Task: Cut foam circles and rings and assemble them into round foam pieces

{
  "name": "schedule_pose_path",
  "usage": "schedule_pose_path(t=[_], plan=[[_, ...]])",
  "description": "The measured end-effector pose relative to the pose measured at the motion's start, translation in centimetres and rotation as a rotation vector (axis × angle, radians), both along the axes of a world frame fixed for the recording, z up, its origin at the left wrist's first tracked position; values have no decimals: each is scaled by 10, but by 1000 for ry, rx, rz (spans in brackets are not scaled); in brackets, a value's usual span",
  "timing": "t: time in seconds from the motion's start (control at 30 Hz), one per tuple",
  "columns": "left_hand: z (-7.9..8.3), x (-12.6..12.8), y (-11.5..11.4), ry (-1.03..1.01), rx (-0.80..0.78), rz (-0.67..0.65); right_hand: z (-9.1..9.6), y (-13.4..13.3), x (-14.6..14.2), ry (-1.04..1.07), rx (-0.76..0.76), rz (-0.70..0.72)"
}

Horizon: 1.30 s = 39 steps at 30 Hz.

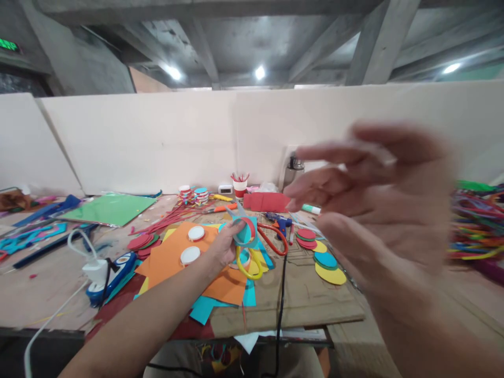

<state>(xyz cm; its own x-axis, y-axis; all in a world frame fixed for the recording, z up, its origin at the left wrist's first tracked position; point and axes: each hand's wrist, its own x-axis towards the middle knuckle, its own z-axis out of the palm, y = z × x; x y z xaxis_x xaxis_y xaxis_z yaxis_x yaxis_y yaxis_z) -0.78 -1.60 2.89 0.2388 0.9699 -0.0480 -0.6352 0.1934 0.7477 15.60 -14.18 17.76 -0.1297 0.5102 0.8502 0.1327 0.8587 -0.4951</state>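
My left hand (228, 244) is closed on a piece of blue paper (253, 223) with a red-edged ring (251, 231) against it, over the middle of the table. Scissors with one red handle (280, 240) and one yellow handle (252, 269) are right at this hand, blades pointing away from me. The paper covers their middle, and whether the fingers also grip them I cannot tell. Raised close to the camera on the right, my right hand (378, 205) is blurred, fingers loosely curved and apart, with nothing in it.
Under my left arm are orange sheets (173, 257) with white round lids (190, 255). A blue glue gun (282, 224) and coloured paper discs (329, 273) lie to the right. A power strip (112, 278) stands left. A black cord (282, 294) crosses the cardboard (315, 304).
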Motion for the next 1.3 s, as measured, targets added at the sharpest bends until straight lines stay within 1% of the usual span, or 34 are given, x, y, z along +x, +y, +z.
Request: schedule_pose_path(t=[0.03, 0.07, 0.1, 0.13, 0.2, 0.27, 0.3, 0.37, 0.43, 0.5, 0.53, 0.6, 0.7, 0.73, 0.77, 0.87, 0.93, 1.0, 1.13, 1.23, 1.3], plan=[[0, 1, 0, -7, -6, -7, -1, 16, -1, -21, -23, -26], [1, 2, 0, -21, -13, -16, -9, 31, -1, -84, -72, -80], [1, 3, 0, -41, -19, -23, -23, 44, 0, -169, -116, -159], [2, 4, 1, -64, -23, -22, -42, 54, 1, -274, -151, -248], [2, 6, 1, -103, -31, 9, -84, 68, 2, -486, -255, -369], [2, 7, 3, -118, -44, 60, -121, 73, 0, -641, -332, -369], [1, 8, 4, -114, -54, 84, -135, 73, -2, -687, -362, -377], [-1, 9, 6, -98, -80, 116, -151, 74, -7, -739, -408, -392], [-1, 10, 8, -71, -117, 138, -156, 75, -10, -764, -401, -482], [-1, 11, 8, -55, -127, 141, -152, 77, -10, -777, -383, -561], [1, 11, 7, -49, -117, 124, -149, 78, -10, -780, -390, -567], [6, 9, 5, -15, -78, 27, -142, 80, -7, -775, -457, -519], [16, 0, 2, 140, -60, -177, -135, 81, 0, -753, -588, -456], [20, -6, 3, 202, -70, -206, -134, 80, 3, -746, -616, -459], [23, -12, 4, 251, -73, -204, -133, 80, 5, -744, -637, -471], [29, -32, 14, 382, -85, -59, -134, 80, 12, -794, -675, -548], [26, -44, 23, 535, -52, -44, -136, 80, 14, -864, -682, -599], [19, -52, 30, 705, 1, -41, -140, 80, 13, -927, -672, -632], [1, -56, 38, 976, 104, 132, -150, 80, 11, -988, -616, -630], [-5, -56, 39, 1018, 225, 220, -154, 80, 11, -1034, -579, -651], [-3, -54, 39, 996, 294, 283, -154, 78, 9, -1078, -547, -676]])
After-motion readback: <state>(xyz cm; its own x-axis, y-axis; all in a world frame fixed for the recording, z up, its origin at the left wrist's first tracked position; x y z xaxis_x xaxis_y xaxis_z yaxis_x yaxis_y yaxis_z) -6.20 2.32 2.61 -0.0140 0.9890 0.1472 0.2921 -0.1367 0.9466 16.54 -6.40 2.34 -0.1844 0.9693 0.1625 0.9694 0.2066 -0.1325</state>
